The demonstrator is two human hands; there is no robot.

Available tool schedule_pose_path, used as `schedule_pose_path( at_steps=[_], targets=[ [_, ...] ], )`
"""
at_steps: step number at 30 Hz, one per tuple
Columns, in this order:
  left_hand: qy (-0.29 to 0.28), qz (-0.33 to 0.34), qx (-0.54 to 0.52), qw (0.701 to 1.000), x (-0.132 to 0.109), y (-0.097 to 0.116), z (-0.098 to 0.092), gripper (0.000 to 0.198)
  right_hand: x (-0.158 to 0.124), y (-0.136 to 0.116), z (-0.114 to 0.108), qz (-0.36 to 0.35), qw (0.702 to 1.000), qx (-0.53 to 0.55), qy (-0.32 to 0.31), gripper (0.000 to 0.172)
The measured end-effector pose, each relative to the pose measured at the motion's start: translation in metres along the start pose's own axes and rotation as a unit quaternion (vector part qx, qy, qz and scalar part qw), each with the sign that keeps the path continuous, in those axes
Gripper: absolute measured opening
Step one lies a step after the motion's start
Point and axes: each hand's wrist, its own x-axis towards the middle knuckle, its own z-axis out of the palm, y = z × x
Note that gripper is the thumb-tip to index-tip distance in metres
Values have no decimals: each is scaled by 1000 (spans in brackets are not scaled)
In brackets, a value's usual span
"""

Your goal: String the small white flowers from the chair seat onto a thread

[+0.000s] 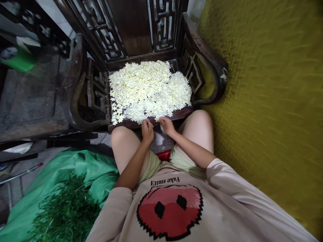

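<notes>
A broad heap of small white flowers covers the seat of a dark carved wooden chair, its near part whiter than the yellowish far part. Just off the seat's front edge, my left hand is closed with the fingers curled in; whatever it holds is hidden. My right hand is beside it, a small gap apart, with its fingers pinched together. At those fingertips shows a single white flower. Both hands are over the space between my knees.
Curved armrests flank the seat. To the left are a dark wooden table and a green container. A green sheet bears cut green stems at lower left. A yellow textured surface fills the right.
</notes>
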Motion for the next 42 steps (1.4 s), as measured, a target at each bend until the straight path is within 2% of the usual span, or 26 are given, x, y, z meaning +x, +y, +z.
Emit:
schedule_pose_path(
  at_steps=[3,6,10,12,14,16,18,21,25,32,35,38,40,42],
  targets=[
    [-34,-15,-17,999,1,0,-3,11,-2,-1,-6,-27,999,-23,-25,35],
    [-54,-40,-12,998,0,2,-2,19,-5,-7,-7,-35,995,-85,-43,32],
    [-55,2,35,998,-3,3,-1,20,-8,-14,-6,-63,980,-175,-64,32],
    [-57,23,55,997,-3,3,-2,23,-8,-13,-4,-58,979,-186,-66,32],
    [-53,31,61,996,-3,4,-2,24,-7,-11,-1,-30,988,-144,-53,33],
    [-43,37,55,997,-3,6,-2,24,-7,-7,4,-1,998,-59,-34,32],
    [-31,42,49,997,-3,8,0,23,-7,-4,7,17,999,24,-14,31],
    [-22,46,43,998,-4,10,3,23,-10,-2,10,38,996,83,11,31],
    [-24,50,35,998,-8,14,6,23,-18,-4,9,58,992,100,48,32],
    [-35,44,-13,998,-13,23,1,23,-31,-14,3,27,992,95,74,33],
    [-53,35,-26,998,-12,21,-4,21,-31,-15,-3,46,992,115,36,36],
    [-105,28,-20,994,-9,17,-11,21,-29,-12,-11,35,991,130,-24,34],
    [-131,18,-21,991,-7,16,-14,24,-29,-12,-14,12,992,119,-30,31],
    [-146,8,-33,989,-6,15,-14,24,-29,-13,-14,-2,995,100,-11,29]
  ],
)
